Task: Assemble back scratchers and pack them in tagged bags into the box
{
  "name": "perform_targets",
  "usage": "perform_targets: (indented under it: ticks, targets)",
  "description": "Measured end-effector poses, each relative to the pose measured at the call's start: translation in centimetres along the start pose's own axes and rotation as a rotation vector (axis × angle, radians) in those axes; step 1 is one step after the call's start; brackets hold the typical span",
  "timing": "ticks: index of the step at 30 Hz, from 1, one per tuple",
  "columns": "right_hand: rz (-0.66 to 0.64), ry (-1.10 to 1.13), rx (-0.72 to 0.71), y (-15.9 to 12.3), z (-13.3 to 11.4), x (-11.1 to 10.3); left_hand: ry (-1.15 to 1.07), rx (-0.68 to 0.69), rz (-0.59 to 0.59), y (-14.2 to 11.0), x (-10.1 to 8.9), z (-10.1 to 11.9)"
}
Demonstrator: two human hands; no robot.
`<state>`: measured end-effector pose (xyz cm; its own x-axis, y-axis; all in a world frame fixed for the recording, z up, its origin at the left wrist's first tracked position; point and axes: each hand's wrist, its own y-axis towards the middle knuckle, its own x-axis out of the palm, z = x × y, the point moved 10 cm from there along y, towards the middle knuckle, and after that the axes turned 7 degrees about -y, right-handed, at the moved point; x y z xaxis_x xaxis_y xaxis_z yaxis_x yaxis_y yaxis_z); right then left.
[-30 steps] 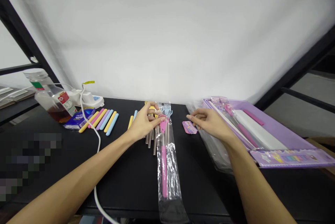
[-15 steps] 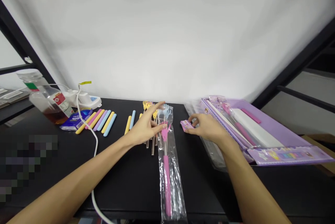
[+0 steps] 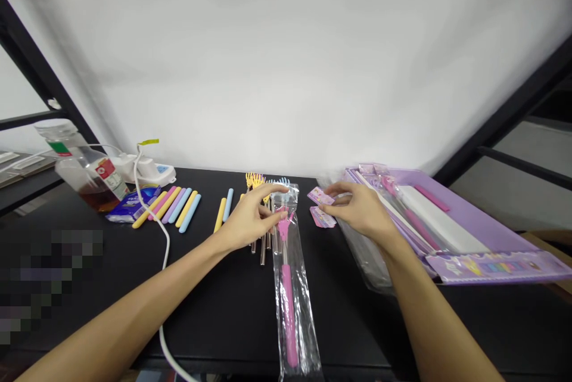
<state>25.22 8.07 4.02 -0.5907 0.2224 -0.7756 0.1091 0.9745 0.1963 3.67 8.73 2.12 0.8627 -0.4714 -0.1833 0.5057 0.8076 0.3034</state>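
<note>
My left hand (image 3: 250, 218) pinches the top of a clear plastic sleeve (image 3: 295, 286) that lies on the black table (image 3: 223, 304) with a pink back scratcher (image 3: 288, 298) inside it. Under and behind that hand lie several loose scratchers (image 3: 261, 182) with yellow and blue claw heads and metal stems. My right hand (image 3: 360, 209) holds a small pink card (image 3: 320, 195) just above a little stack of the same cards (image 3: 324, 218). Both hands are closed in a pinch.
Pastel handle grips (image 3: 176, 206) lie in a row at the left, near a tilted bottle (image 3: 83, 170), a blue packet (image 3: 129, 206) and a white power strip (image 3: 149, 170) with its cable. A purple box (image 3: 469, 233) and a pile of clear sleeves (image 3: 364, 254) sit at the right.
My right hand reached to the card stack, pinched one pink card and lifted it. My left hand shifted its grip at the top of the sleeve, which slid slightly.
</note>
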Motion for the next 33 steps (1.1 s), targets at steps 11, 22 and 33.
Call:
perform_targets:
  ticks: [11, 22, 33]
  targets:
    - [0.032, 0.357, -0.487, -2.4, -7.0, -0.5, -0.077, -0.042, -0.138, -0.6, 1.6, 0.2]
    - [0.376, 0.300, -0.524, -2.9, -6.7, -2.3, -0.128, -0.023, -0.190, -1.0, 2.5, 0.8]
    - [0.366, 0.230, -0.550, -3.0, -7.3, -1.5, -0.101, -0.036, -0.143, -1.0, 2.3, 0.7]
